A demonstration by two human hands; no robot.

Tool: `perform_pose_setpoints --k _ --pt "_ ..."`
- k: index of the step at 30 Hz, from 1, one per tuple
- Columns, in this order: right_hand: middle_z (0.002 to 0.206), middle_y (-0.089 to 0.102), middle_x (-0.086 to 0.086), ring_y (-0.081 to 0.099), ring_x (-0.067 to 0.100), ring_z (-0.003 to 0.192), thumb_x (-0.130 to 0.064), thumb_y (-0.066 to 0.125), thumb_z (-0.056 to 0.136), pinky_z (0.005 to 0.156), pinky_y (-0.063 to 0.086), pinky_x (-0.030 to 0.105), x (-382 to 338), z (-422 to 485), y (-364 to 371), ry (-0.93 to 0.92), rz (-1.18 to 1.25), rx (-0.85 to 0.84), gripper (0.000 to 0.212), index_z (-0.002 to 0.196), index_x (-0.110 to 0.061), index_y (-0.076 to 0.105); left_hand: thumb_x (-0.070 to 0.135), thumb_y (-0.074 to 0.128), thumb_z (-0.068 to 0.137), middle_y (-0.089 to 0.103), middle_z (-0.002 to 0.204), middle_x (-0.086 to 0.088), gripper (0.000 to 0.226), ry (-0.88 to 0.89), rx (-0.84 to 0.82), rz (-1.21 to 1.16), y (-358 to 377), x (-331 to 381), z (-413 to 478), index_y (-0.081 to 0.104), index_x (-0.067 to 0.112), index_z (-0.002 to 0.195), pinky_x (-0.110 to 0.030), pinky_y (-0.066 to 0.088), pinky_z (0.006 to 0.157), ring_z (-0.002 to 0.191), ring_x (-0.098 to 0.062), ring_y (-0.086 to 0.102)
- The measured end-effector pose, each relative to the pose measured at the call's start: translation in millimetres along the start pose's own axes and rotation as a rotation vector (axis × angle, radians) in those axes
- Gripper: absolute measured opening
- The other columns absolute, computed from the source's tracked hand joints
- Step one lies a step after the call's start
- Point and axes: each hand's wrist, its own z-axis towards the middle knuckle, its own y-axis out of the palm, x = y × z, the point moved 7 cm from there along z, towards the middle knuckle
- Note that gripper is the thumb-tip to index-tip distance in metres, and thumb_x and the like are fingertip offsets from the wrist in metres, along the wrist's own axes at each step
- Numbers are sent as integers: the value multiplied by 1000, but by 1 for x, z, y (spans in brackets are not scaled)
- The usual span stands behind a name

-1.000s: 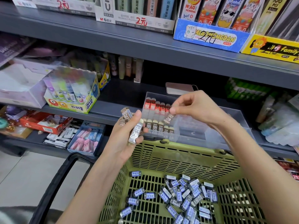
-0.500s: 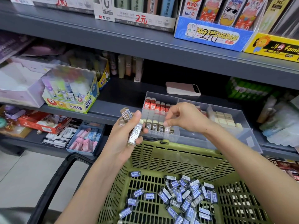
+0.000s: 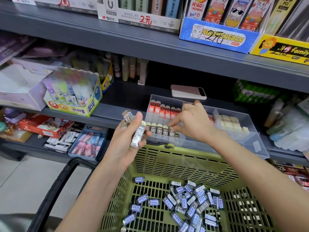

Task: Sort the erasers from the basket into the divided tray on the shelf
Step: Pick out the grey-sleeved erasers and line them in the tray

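Several in reserve: grips brown-sleeved rectangular erasers [image 3: 136, 138] in left hand [image 3: 128, 144], just left of clear plastic divided tray [image 3: 217, 145]; pinches one with right hand [image 3: 194, 124], seating it upright in tray's front row. Leaves blue-labelled erasers [image 3: 184, 201] in green slotted basket [image 3: 184, 164] below tray.

- Basket [image 3: 184, 166]: olive green, slotted lattice; handle [image 3: 55, 190] black.
- Loose erasers [image 3: 184, 202]: violet-blue sleeves, white lettering.
- Tray [image 3: 255, 144]: clear, colourless.
- Tray rows: brown-sleeved erasers [image 3: 158, 130], cream tips; red-sleeved erasers [image 3: 160, 108]; plain cream blocks [image 3: 230, 123].
- Shelf [image 3: 167, 47]: dark grey.
- Phone [image 3: 187, 92]: pale pink.
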Motion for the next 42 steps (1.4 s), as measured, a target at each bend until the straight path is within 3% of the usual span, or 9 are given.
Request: perform_pose_setpoints --k 2,5,10,18,21,27,31,36,42 --pt "61 31 -18 44 14 89 -44 58 87 81 16 32 -3 -3 -4 4 -32 4 19 102 -43 70 42 72 60 62 68 -7 51 12 5 -11 0 0 0 53 9 93 -15 37 33 57 -16 61" --pt "70 60 -12 47 17 86 -43 52 91 75 16 30 -13 -12 -22 4 -17 177 23 97 -35 73 49 64 67 59 69 -8 47 32 12 -19 -1 1 1 54 9 91 -16 36 32 56 -17 60" --pt "78 53 -30 44 6 86 -45 60 85 83 29 29 -57 -18 -41 -9 602 186 25 103 -30 71 54 54 75 61 71 -9 51 66 20 42 -1 1 2 52 7 94 -16 36 32 50 -13 58" --pt "66 66 -10 57 0 63 -5 71 78 64 45 14 -26 -13 -53 158 1246 115 13 78 -18 68 57 55 73 64 64 -4 55 96 106 119 -8 4 0 50 9 99 -17 35 33 56 -16 64" --pt "74 69 -3 58 10 70 -14 75 77 70 49 31 17 -12 -59 267 840 146 8 78 -20 71 55 56 72 62 62 -3 53 106 116 109 -9 6 0 50 10 100 -17 34 33 56 -16 64" --pt "74 59 -15 48 13 89 -33 70 80 74 20 25 -3 -14 -34 118 238 -13 11 89 -28 73 54 56 72 62 59 -2 55 103 127 116 -9 5 1 49 8 102 -16 33 32 54 -15 64" --pt "64 41 -15 34 5 75 -33 67 82 67 17 23 -11 -13 -25 60 122 -16 12 92 -27 71 54 56 72 62 58 -2 55 102 139 119 -10 5 2 49 8 102 -15 32 31 54 -15 63" --pt "82 60 -14 55 14 96 -39 73 76 89 30 29 11 -13 -8 184 264 -64 28 99 -26 64 53 56 71 63 59 -3 52 88 135 115 -12 4 3 51 9 98 -16 32 31 53 -14 64" --pt "96 67 -10 43 15 99 -46 53 90 80 22 30 7 -16 -6 46 -10 -40 25 92 -30 72 53 57 71 64 60 -4 50 79 134 104 -13 2 4 52 10 97 -15 33 31 53 -15 64"
